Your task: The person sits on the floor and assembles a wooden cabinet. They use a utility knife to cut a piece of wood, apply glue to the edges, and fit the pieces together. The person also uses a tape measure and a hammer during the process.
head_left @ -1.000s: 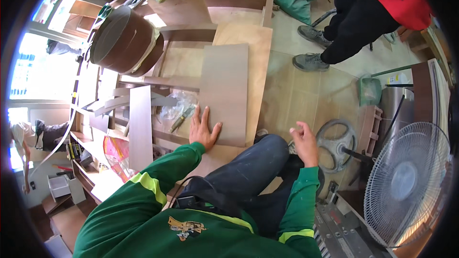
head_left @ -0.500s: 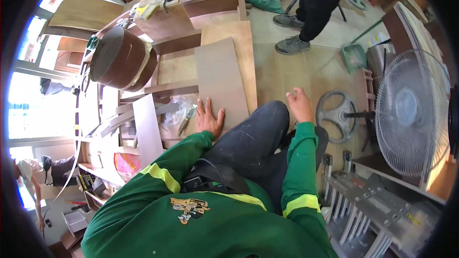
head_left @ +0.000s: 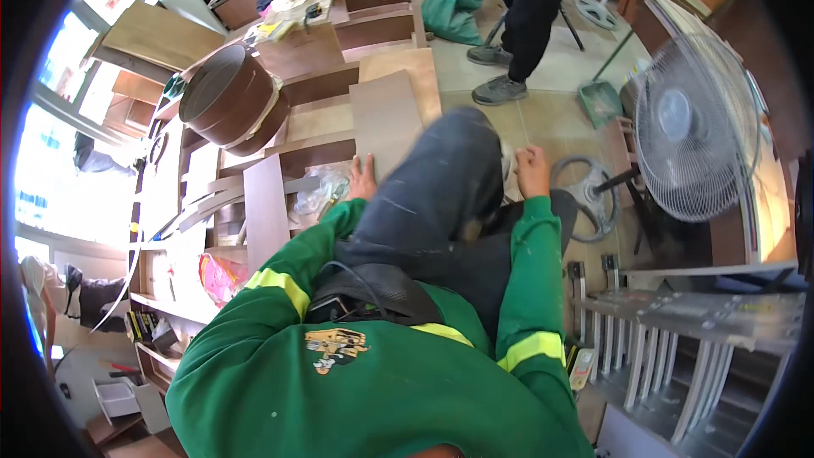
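Observation:
My left hand [head_left: 362,178] lies with fingers stretched out at the near edge of a flat brown board [head_left: 386,119]. That board rests on a lighter wooden panel [head_left: 426,76] over an open wooden frame. My raised knee [head_left: 449,170] hides part of the board and borders the hand. Beside the other side of that leg, my right hand [head_left: 532,171] hangs with its fingers curled in, and nothing shows in it. A clear plastic bag [head_left: 320,191] lies to the left of my left hand.
A round brown drum [head_left: 225,93] and a pale narrow board [head_left: 266,212] lie on the frame at left. At right stand a fan [head_left: 695,127], a grey wheel-shaped base [head_left: 585,199] and a metal ladder [head_left: 678,322]. Two people are beyond; a green dustpan [head_left: 600,103] stands near.
My knee has come up over the board, covering part of it. My right hand has gone from fingers partly apart to curled. The whole view has shifted a little.

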`<action>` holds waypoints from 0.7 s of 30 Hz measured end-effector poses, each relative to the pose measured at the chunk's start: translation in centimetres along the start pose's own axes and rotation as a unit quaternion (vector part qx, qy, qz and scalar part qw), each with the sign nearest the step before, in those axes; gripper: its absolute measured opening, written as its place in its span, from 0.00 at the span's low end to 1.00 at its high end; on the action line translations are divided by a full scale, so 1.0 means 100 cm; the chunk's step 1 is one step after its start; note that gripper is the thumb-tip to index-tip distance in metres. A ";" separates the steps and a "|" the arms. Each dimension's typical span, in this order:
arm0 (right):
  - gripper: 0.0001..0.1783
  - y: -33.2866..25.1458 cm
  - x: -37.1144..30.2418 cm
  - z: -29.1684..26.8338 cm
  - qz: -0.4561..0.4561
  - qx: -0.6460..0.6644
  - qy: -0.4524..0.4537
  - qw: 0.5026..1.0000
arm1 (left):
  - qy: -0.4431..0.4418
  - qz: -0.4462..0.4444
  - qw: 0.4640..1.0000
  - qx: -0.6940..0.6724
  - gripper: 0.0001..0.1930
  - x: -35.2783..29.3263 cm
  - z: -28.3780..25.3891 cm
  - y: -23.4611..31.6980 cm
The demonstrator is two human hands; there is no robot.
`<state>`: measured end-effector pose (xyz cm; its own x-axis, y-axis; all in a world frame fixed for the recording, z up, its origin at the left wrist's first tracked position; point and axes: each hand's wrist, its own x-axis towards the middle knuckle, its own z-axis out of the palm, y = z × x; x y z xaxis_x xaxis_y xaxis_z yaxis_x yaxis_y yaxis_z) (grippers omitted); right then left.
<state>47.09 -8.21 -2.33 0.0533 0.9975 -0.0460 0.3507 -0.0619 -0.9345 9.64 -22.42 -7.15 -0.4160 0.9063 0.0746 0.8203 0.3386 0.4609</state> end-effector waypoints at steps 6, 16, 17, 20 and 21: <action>0.19 -0.007 0.023 0.006 0.082 0.171 0.001 0.982 | 0.014 0.009 1.000 -0.022 0.37 -0.018 -0.069 -0.046; 0.19 -0.042 0.031 0.121 0.083 0.252 -0.081 0.961 | 0.106 -0.118 0.967 -0.198 0.35 -0.147 -0.189 -0.149; 0.19 -0.034 0.038 0.117 0.087 0.239 -0.069 0.965 | 0.105 -0.114 0.962 -0.226 0.35 -0.149 -0.188 -0.141; 0.24 -0.034 0.041 0.139 0.049 0.175 -0.056 0.982 | 0.130 -0.109 0.943 -0.285 0.34 -0.167 -0.199 -0.137; 0.25 -0.019 0.055 0.124 0.025 0.120 -0.025 0.992 | 0.118 -0.093 0.936 -0.318 0.34 -0.157 -0.185 -0.128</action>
<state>35.15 -2.19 -5.14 0.0162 0.9941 -0.1073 0.1148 -0.1084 -0.9875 -1.56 -45.68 2.14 -0.6645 0.7407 0.0989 0.3564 0.1978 0.9132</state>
